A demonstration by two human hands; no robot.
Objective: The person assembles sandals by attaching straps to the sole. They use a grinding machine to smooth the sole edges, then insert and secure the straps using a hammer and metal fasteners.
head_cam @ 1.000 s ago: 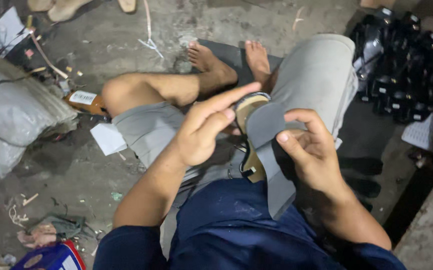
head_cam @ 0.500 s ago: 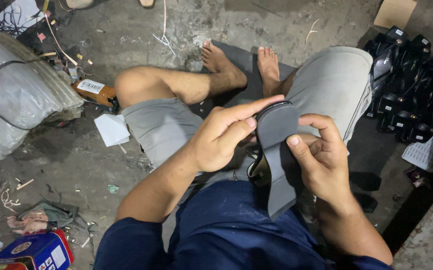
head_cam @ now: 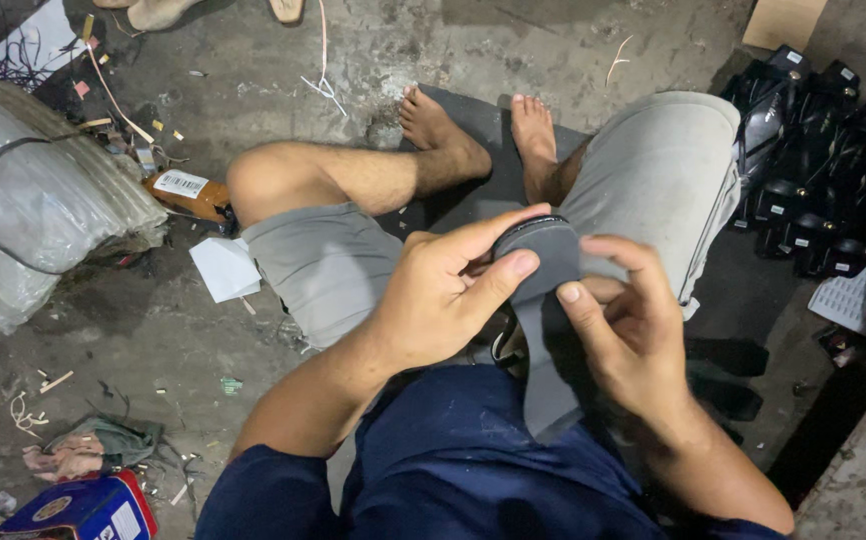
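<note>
Grey sole piece [head_cam: 545, 300], long and flat with a rounded far end, held upright over the lap of a seated person, its lower part running down toward the dark blue shirt [head_cam: 453, 470]. It sits between both hands: left hand [head_cam: 443, 300] grips it from the left, thumb pressed on the grey face near the rounded end and forefinger stretched along the far rim; right hand [head_cam: 633, 340] clasps it from the right, thumb flat on the face, fingers curled round behind. A tan part shows just under the left hand, mostly hidden. Beneath, grey shorts [head_cam: 323, 265] and bare legs, crossed feet resting on a dark mat [head_cam: 483, 120] farther out. Far right: stack of black sandals [head_cam: 823, 170], with a printed paper sheet [head_cam: 863, 295] beside it. Left: bundle wrapped in clear plastic [head_cam: 33, 215], a small brown box with a label [head_cam: 188, 190], a white paper scrap [head_cam: 225, 268]. Near left: blue carton [head_cam: 83, 510] and crumpled rags [head_cam: 83, 445]. Concrete floor [head_cam: 153, 360] strewn with offcuts.
</note>
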